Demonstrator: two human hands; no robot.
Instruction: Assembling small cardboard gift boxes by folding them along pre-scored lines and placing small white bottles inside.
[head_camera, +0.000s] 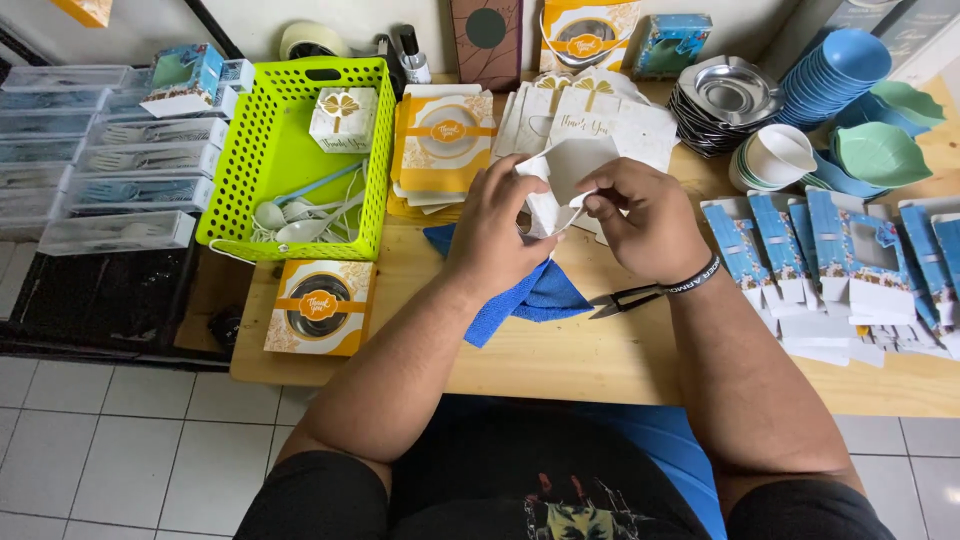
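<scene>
Both of my hands hold a white flat cardboard box blank (566, 172) above the wooden table (600, 360). My left hand (497, 222) grips its lower left edge. My right hand (647, 218) pinches a flap on its right side. Under my hands lies a blue cloth (540, 295). Small black snips (628, 299) rest on the table beneath my right wrist. Behind the blank sits a pile of white flat boxes (600, 115) with gold bows.
A lime green basket (265, 165) with white spoons and a small bow box stands at left. Orange windowed boxes (320, 306) and a stack (443, 142) lie nearby. Blue flat boxes (840, 265), metal trays (725, 100), blue and green bowls (860, 110) fill the right. Clear cutlery packs (110, 160) sit far left.
</scene>
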